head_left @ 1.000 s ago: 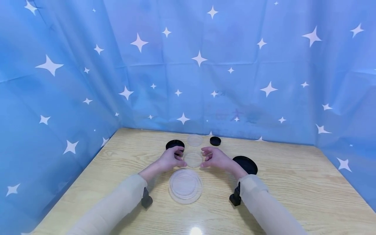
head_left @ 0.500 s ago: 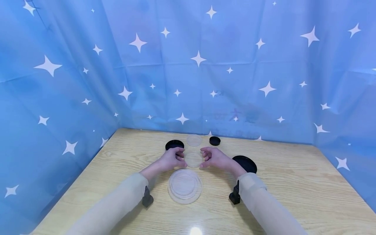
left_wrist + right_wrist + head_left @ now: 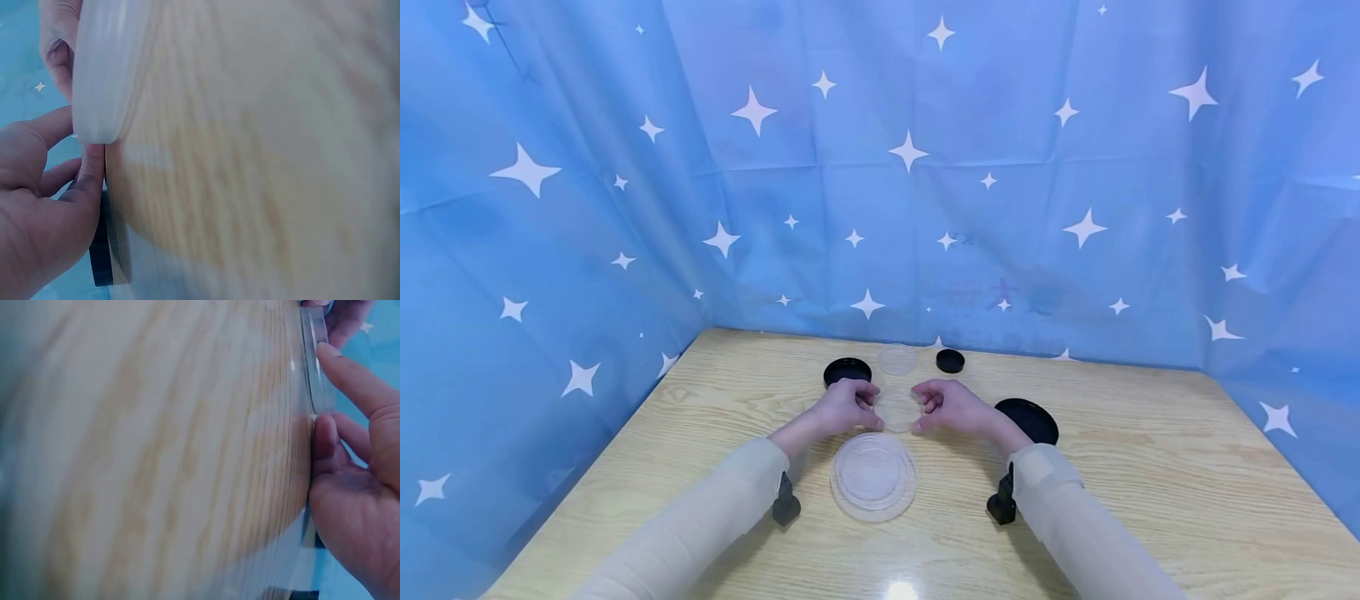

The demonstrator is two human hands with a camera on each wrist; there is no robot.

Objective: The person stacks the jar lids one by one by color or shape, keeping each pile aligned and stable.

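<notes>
A clear round lid (image 3: 897,410) lies on the table between my two hands. My left hand (image 3: 846,406) curves its fingers and thumb around the lid's left edge. Opposite it, my right hand (image 3: 953,407) holds the right edge, and in the right wrist view a finger of the right hand (image 3: 359,387) touches the clear rim (image 3: 320,372). Just nearer the body sits a clear stack of round lids (image 3: 874,483), a smaller one on a larger. In the left wrist view, this translucent stack (image 3: 109,75) hides part of the fingers and the held lid.
Behind the hands lie a black round lid (image 3: 847,369), another clear lid (image 3: 897,359) and a small black lid (image 3: 950,361). A large black lid (image 3: 1028,419) sits by the right forearm. A blue star-patterned curtain (image 3: 910,208) borders the wooden table (image 3: 1150,483).
My left hand has shifted slightly right, and the clear lid between the hands has slid a little right and nearer. The right hand has hardly moved; the other lids stay put.
</notes>
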